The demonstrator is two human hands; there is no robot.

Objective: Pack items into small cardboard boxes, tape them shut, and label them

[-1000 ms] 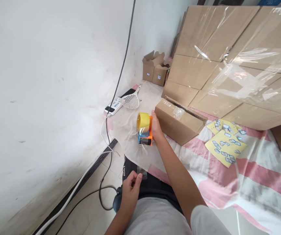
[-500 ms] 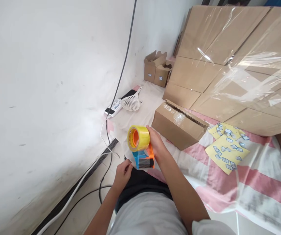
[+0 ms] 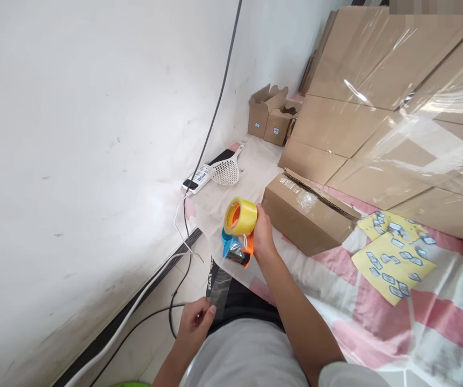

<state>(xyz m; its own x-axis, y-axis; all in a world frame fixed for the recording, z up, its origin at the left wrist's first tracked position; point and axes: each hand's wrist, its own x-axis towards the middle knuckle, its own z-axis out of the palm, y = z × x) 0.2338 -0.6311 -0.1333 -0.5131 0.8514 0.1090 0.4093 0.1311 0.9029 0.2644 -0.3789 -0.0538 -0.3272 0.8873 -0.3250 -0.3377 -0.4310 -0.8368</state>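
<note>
My right hand [image 3: 262,236] grips the tape dispenser [image 3: 237,234]; my left hand [image 3: 195,325] pinches the clear tape strip [image 3: 220,286]. I should pull it straight and taut, so it doesn't fold onto itself.

A white wall [image 3: 74,134] is rising on my left, with a dark cable [image 3: 215,107] running down it to a power strip [image 3: 197,178]. Tiled floor [image 3: 151,344] is showing below me. Wrapped cartons [image 3: 396,107] are stacking up on my right, over a pink-striped sheet [image 3: 436,317]. Daylight is falling evenly.
</note>
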